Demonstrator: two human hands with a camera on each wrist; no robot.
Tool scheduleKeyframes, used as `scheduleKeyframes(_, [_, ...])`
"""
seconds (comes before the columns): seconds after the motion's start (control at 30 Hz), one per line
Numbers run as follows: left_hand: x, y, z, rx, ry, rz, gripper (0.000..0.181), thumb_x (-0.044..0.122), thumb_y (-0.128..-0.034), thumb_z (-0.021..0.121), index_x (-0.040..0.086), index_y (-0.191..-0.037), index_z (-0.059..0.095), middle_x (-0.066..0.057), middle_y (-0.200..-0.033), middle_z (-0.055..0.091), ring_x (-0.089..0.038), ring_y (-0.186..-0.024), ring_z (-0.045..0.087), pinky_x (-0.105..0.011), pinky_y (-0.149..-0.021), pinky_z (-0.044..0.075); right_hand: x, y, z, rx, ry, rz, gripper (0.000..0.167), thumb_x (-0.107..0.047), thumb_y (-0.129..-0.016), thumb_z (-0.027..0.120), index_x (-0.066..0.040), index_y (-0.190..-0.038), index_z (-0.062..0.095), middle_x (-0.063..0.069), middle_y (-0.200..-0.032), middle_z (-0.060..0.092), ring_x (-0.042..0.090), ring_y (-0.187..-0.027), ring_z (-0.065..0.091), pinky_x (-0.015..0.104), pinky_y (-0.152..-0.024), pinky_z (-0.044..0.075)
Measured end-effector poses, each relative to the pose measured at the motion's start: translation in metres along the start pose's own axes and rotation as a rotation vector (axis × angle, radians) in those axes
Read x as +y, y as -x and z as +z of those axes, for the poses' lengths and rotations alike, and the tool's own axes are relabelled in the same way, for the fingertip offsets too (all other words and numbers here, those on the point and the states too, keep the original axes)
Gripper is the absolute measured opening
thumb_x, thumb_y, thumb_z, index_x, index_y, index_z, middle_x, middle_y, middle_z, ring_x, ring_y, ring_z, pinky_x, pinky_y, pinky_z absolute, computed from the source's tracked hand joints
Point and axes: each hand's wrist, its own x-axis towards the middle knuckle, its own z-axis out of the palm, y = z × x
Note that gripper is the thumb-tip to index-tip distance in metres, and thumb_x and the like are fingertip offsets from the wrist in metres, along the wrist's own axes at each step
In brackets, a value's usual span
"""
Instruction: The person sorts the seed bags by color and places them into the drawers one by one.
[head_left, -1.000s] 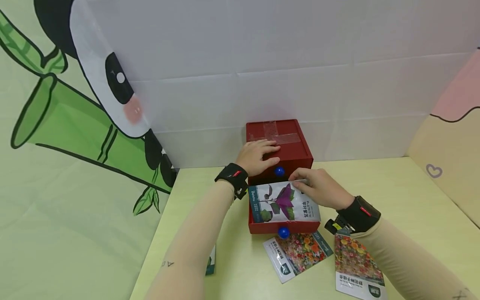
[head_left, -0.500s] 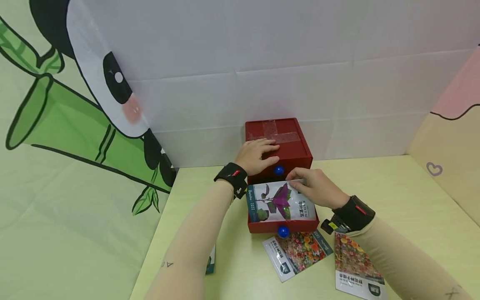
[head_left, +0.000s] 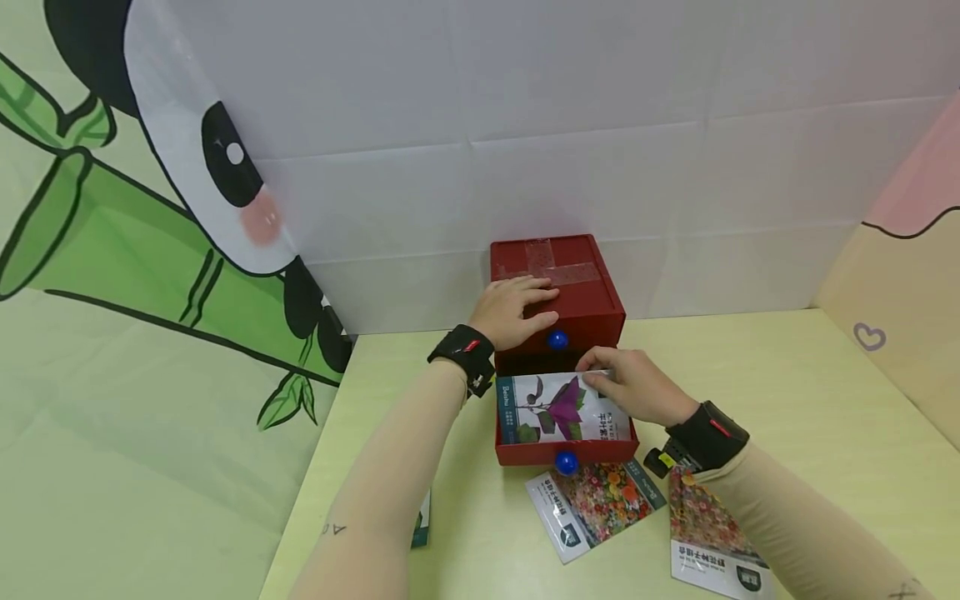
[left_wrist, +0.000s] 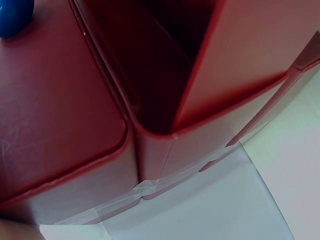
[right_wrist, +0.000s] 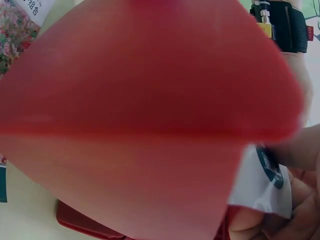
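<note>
Pinching a perilla-leaf seed packet (head_left: 551,408), right hand (head_left: 636,387) seemingly fits it into red drawer (head_left: 521,454); left hand (head_left: 510,314), unclenched, rests on cabinet (head_left: 576,254); lowering needed next

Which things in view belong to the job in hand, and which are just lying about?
Part of the job:
purple-leaf packet, pinched by the right hand
open drawer, beneath that packet
red box, under the left hand

Lying about, apparently unused now:
middle flower packet
right flower packet
mostly hidden left packet
</note>
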Motion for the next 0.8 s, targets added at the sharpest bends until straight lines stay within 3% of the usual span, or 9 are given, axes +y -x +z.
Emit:
scheduleKeyframes(0.3, [-0.002, -0.015, 0.004, 0.012, -0.004, -0.043, 0.051, 0.05, -0.0964, 0.047, 0.026, -0.142, 0.051, 0.004, -0.149, 0.041, -0.019, -0.14, 0.032, -0.042, -0.115, 0.017, 0.024, -0.012, -0.006, -0.039, -0.014, -0.002, 0.012, -0.013, -0.095, 0.061, -0.013, -0.106, 0.065, -0.001, -0.096, 0.066, 0.015, -0.08, 0.06, 0.03, -0.075, 0.054])
scheduleKeyframes(0.8, [-0.001, -0.015, 0.005, 0.019, -0.004, -0.044, 0.051, 0.049, -0.0967, 0.047, 0.026, -0.141, 0.051, 0.004, -0.149, 0.041, -0.019, -0.139, 0.032, -0.041, -0.115, 0.017, 0.029, -0.013, 0.004, 0.001, 0.106, -0.052, 0.014, -0.01, -0.091, 0.067, -0.01, -0.105, 0.066, 0.002, -0.096, 0.07, 0.02, -0.087, 0.068, 0.037, -0.078, 0.057])
